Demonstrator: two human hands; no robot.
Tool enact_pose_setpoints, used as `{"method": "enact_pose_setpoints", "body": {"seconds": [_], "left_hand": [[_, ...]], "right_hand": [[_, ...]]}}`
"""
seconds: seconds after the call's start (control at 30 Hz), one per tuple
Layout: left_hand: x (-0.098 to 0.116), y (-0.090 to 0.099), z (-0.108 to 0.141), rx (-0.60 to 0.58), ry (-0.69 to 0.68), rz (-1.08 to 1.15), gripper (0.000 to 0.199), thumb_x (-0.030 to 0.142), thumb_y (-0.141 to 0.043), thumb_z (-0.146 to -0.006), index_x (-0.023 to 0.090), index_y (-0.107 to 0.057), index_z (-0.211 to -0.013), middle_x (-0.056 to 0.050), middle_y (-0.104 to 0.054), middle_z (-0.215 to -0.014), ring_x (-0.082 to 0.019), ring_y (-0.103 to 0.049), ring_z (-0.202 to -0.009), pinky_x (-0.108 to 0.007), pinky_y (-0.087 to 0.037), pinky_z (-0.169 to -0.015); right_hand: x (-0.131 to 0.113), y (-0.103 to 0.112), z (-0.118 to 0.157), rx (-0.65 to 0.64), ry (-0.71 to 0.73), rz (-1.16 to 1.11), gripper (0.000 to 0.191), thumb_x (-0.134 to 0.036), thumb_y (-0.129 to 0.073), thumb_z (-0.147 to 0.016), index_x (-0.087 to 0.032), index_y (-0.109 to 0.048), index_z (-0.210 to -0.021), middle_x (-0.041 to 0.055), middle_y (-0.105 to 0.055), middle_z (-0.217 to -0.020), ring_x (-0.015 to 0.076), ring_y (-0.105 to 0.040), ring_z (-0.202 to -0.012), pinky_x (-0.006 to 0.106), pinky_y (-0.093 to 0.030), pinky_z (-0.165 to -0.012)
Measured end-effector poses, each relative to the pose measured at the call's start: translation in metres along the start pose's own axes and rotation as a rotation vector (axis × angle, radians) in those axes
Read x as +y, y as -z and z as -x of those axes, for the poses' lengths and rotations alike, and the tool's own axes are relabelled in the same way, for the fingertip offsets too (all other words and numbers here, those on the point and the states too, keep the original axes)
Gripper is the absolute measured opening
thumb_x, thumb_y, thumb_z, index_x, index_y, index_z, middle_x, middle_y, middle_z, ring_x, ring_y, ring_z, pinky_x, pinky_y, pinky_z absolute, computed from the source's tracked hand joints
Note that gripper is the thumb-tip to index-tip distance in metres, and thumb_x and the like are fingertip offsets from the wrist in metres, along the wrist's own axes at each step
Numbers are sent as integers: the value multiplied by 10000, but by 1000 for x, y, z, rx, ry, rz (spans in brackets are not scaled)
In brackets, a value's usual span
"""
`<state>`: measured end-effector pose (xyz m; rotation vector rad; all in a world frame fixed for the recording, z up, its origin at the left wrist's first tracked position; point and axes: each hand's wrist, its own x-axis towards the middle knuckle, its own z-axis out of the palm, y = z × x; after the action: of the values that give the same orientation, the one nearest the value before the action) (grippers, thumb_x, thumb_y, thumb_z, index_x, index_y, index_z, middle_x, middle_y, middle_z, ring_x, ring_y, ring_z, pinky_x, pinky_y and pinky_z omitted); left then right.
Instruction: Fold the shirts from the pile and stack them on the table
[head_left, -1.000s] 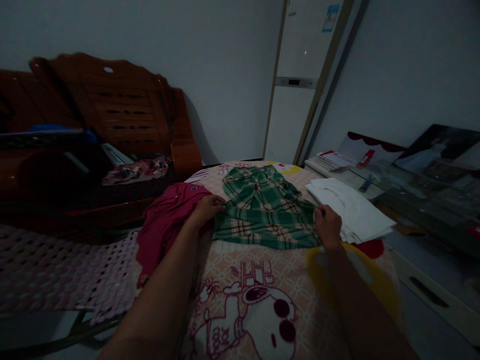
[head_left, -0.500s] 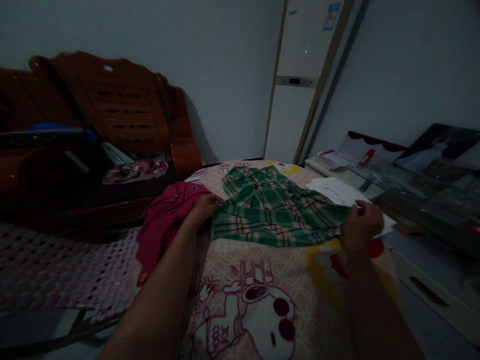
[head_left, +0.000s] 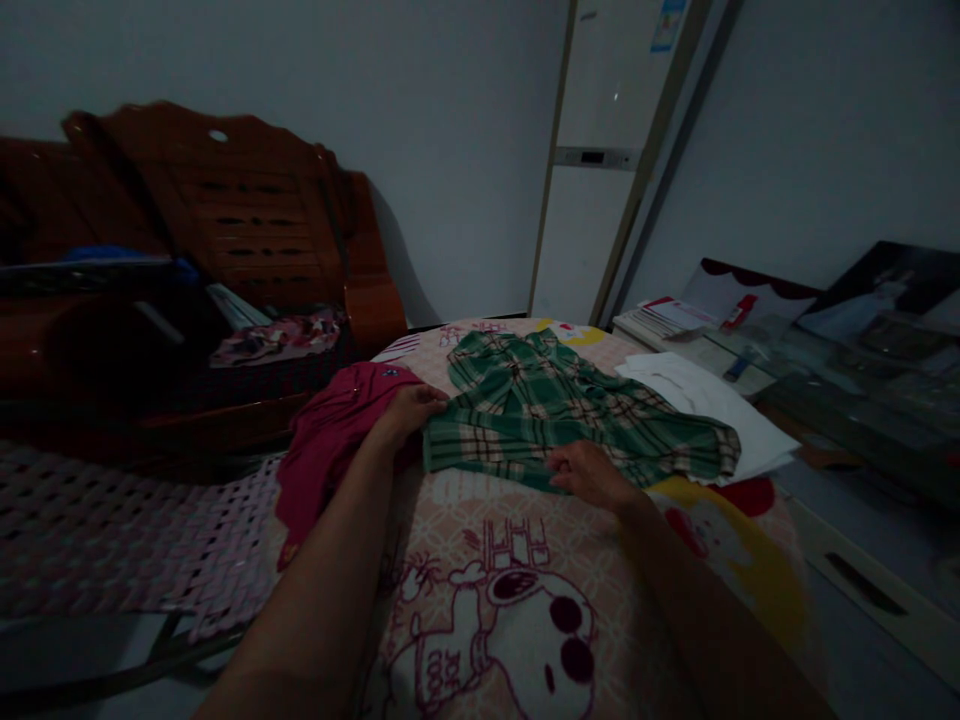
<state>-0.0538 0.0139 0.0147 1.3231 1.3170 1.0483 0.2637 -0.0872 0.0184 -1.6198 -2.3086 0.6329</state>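
1. Left hand, centre of frame: fingers nearly closed, thumb and fingertips pinching left edge of green plaid shirt.
2. Right hand, just right of and below centre: fingers loosely bent, over shirt's lower edge; can't tell if it grips any fabric.
3. Shirt: mid-frame, spread on a round table under patterned cloth, some creases; one end reaches right, overlapping white sheets.
4. Magenta garment: bunched, left of shirt, beside left hand and forearm.
5. Cloth: pinkish, cartoon dog print at bottom centre, yellow patch lower right.
6. Upper left: carved wooden seat, crumpled floral fabric on it.
7. Lower left: pink woven chair.
8. Top, right of centre: tall white cabinet-like unit.
9. Right edge: glass-topped surface, dim, contents unclear.
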Motion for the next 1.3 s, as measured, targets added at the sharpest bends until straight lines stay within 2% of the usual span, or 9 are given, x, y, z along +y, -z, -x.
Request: {"method": "enact_pose_setpoints", "body": {"seconds": [0.1,0.23,0.43,0.63,0.7,0.83,0.9,1.13,1.3], "left_hand": [[2,2,1,16,-17,-6,367,333,-813,-467,132,-659,-733,7,-645,-639,-127,-564,-565,-243,-421,-558],[2,5,1,-66,-17,-86,326,314,-787,-490,133,-676,-738,0,-655,-640,-138,-571,-567,-249,-432,-556],[3,14,3,-213,-50,-213,282,322,-757,-520,150,-673,-727,-11,-677,-687,-159,-604,-620,-250,-463,-573],[9,28,8,-272,13,-394,266,334,-717,-548,160,-683,-747,-12,-673,-665,-164,-591,-592,-249,-457,-553],[12,29,10,-305,4,-472,259,328,-696,-557,159,-699,-754,-22,-687,-692,-177,-604,-625,-251,-462,-571],[17,25,13,-329,-4,-541,209,286,-662,-544,180,-718,-715,-23,-701,-696,-188,-610,-649,-238,-454,-571],[18,23,14,-314,-16,-539,172,262,-660,-523,200,-721,-671,-16,-694,-665,-186,-601,-630,-230,-440,-550],[20,19,15,-248,-24,-457,106,194,-671,-450,229,-706,-543,8,-650,-548,-171,-561,-536,-220,-389,-487],[18,19,14,-249,-9,-456,101,206,-687,-459,212,-704,-558,7,-641,-536,-158,-548,-503,-216,-377,-462]], "right_hand": [[-1,7,4,-131,-13,-197,66,-176,-678,-668,-153,-698,-727,-7,-636,-642,128,-557,-607,234,-356,-560],[-5,13,10,-300,-23,-405,154,-212,-696,-638,-150,-706,-778,-30,-586,-614,111,-511,-569,219,-341,-513],[-12,5,12,-592,109,-490,294,-232,-733,-637,-154,-740,-921,-58,-555,-567,85,-483,-517,191,-324,-479],[-26,-9,13,-886,33,-601,387,-277,-722,-656,-151,-704,-1021,-44,-614,-573,118,-558,-479,205,-407,-472],[-23,-8,12,-797,9,-621,324,-290,-707,-677,-152,-707,-971,-34,-616,-572,123,-557,-479,215,-410,-478],[-6,-1,6,-153,-17,-415,123,-238,-641,-742,-150,-711,-794,-1,-638,-634,122,-558,-571,219,-380,-532],[1,0,3,39,5,-263,116,-212,-628,-766,-158,-720,-810,14,-666,-676,136,-580,-630,229,-381,-573],[3,-12,-2,111,45,68,216,-256,-599,-863,-222,-728,-1032,65,-754,-961,211,-677,-894,281,-433,-756],[-1,-19,-6,123,41,201,212,-296,-562,-904,-221,-727,-1013,88,-752,-926,212,-683,-841,278,-423,-733]]}}
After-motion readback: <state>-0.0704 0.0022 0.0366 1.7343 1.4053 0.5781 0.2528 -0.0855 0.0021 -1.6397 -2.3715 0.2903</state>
